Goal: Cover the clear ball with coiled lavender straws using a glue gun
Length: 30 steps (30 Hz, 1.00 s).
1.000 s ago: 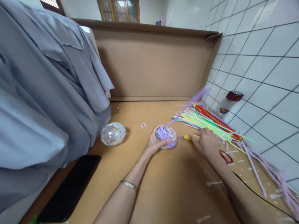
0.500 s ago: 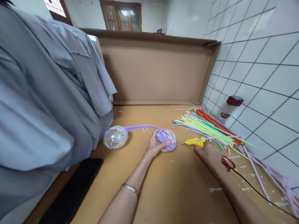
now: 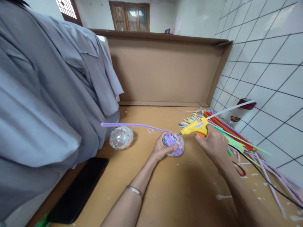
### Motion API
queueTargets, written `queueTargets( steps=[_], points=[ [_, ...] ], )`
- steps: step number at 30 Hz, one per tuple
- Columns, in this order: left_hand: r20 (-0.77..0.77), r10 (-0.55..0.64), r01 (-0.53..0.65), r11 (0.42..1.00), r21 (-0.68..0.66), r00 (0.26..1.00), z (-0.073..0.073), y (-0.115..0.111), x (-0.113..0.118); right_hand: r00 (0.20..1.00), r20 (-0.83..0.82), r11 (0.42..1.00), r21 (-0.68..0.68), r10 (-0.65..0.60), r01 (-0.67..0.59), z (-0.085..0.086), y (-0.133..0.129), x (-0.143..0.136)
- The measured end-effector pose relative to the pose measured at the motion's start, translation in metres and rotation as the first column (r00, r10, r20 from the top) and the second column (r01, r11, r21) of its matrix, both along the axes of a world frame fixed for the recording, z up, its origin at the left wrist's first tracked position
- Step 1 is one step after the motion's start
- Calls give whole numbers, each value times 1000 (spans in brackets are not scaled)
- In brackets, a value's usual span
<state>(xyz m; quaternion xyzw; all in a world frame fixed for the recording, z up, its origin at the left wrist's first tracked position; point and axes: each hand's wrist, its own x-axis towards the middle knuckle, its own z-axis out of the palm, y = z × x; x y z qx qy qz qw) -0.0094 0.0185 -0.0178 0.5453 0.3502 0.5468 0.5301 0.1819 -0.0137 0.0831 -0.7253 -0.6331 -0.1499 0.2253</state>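
My left hand is closed round a clear ball that is partly covered in rows of purple pipe cleaner. The pipe cleaner's loose length sticks out to the left, passing above a second clear ball with colored flecks. In my right hand is a yellow glue gun, with a pale glue stick jutting from its back. Its nozzle tip is at the upper right of the held ball; whether it touches cannot be made out.
A pile of colored pipe cleaners lies by the tiled wall. A black tray-like slab is at left, beside draped grey cloth. A cardboard panel stands at the back. The gun's black cord trails right.
My right hand has lifted the glue gun from beside the pile and brought its nozzle left to the ball. The pipe cleaner's loose end has swung up, away from the second ball.
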Motion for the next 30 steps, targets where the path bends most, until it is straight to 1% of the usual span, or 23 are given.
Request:
queueTargets(
  steps=[4,7,11,18,21,25,30],
  points=[
    [-24,-56,56,998,14,998,-2,-1,0,1000,17,1000,-3,20,-20,-5,2,0],
    [-40,-109,110,994,19,993,-1,-3,1,999,34,1000,-15,20,-20,-6,2,2],
    [-44,-151,152,988,16,988,2,-7,2,996,48,997,-29,74,-72,-5,2,5],
    [-91,-162,165,986,36,983,2,-5,2,993,58,995,-18,102,-101,-5,2,8],
    [-85,-161,164,986,35,983,2,-6,2,993,58,995,-25,101,-100,-5,2,8],
    [-78,-163,165,986,20,984,2,-6,3,989,74,992,-14,129,-128,-4,2,9],
    [-84,-187,189,982,18,979,0,-6,2,991,51,991,-68,121,-117,-1,0,7]
  ],
)
